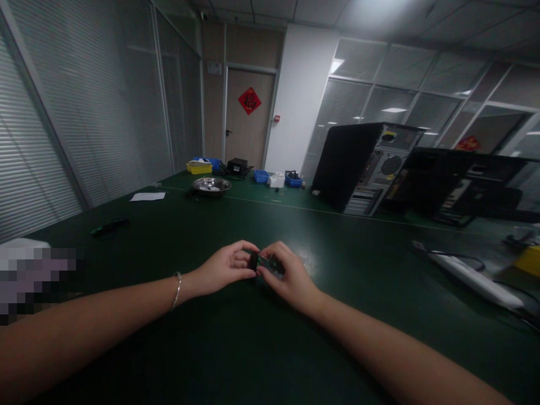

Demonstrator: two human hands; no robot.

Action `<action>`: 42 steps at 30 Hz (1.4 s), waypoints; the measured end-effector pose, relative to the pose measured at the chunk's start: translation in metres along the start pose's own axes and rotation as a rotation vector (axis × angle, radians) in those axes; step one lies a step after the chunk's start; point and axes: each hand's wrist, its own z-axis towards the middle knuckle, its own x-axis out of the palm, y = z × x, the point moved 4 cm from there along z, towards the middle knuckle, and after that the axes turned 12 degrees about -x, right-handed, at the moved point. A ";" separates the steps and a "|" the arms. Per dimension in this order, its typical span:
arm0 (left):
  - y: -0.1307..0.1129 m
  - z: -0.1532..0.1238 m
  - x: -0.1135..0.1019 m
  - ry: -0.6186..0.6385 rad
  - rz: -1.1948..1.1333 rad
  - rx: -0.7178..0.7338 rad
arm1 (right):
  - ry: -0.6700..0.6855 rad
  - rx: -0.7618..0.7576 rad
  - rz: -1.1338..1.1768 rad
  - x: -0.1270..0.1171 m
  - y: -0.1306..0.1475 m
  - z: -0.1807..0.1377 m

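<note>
Over the middle of the dark green table [189, 343], my two hands meet at a small dark part with green bits. My left hand [230, 267], with a bracelet at its wrist, pinches the black end of this small black and green part [253, 261] between thumb and fingers. From the other side, my right hand [287, 273] has its thumb and forefinger closed on the greyish-green end. Whether it is one piece or two joined pieces, I cannot tell. The fingers cover much of it.
A metal bowl [212, 186] stands toward the back, near a white paper [147, 196]. To the left lies a dark green strip [109, 226]. A black computer tower [350, 163] stands at back right; a white power strip [476, 278] lies at right. Blue bins [261, 176] line the back.
</note>
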 end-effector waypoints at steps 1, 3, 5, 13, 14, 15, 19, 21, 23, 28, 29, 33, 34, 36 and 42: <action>0.000 0.000 0.000 0.000 0.001 0.000 | 0.002 -0.003 0.003 0.000 0.001 0.000; 0.001 -0.001 0.000 0.002 0.003 -0.001 | 0.006 -0.005 0.011 0.000 0.003 0.001; 0.000 -0.001 0.000 0.003 0.003 0.002 | 0.004 -0.006 0.013 -0.001 0.004 0.001; -0.001 -0.001 0.000 -0.037 0.036 0.002 | 0.009 0.003 -0.015 0.002 0.002 0.000; -0.001 -0.001 0.000 -0.042 0.037 0.005 | 0.010 0.001 -0.014 0.002 0.002 0.000; -0.001 -0.001 0.000 -0.046 0.038 0.005 | 0.009 -0.001 -0.011 0.002 0.002 0.000; -0.002 -0.002 0.000 -0.038 0.036 -0.003 | 0.015 -0.001 0.000 0.002 0.004 0.001; -0.003 -0.003 0.001 -0.022 0.028 0.002 | 0.017 -0.004 0.003 0.001 0.005 0.001; -0.005 -0.004 0.002 -0.015 0.021 0.003 | 0.022 -0.009 0.001 0.002 0.006 0.001; -0.008 -0.003 0.004 -0.032 0.009 -0.010 | 0.062 0.000 -0.052 0.004 0.004 0.001; -0.008 -0.003 0.004 -0.033 0.009 -0.006 | 0.073 0.000 -0.065 0.005 0.004 0.001; -0.006 -0.002 0.004 -0.052 0.020 -0.005 | 0.100 -0.015 -0.095 0.006 0.005 0.001; -0.006 -0.002 0.003 -0.060 0.024 -0.005 | 0.104 -0.018 -0.097 0.006 0.005 0.001; -0.006 -0.002 0.003 -0.072 0.032 -0.006 | 0.103 -0.024 -0.088 0.006 0.006 0.002; -0.005 -0.002 0.002 -0.082 0.013 -0.014 | -0.005 -0.014 -0.018 0.002 0.004 0.001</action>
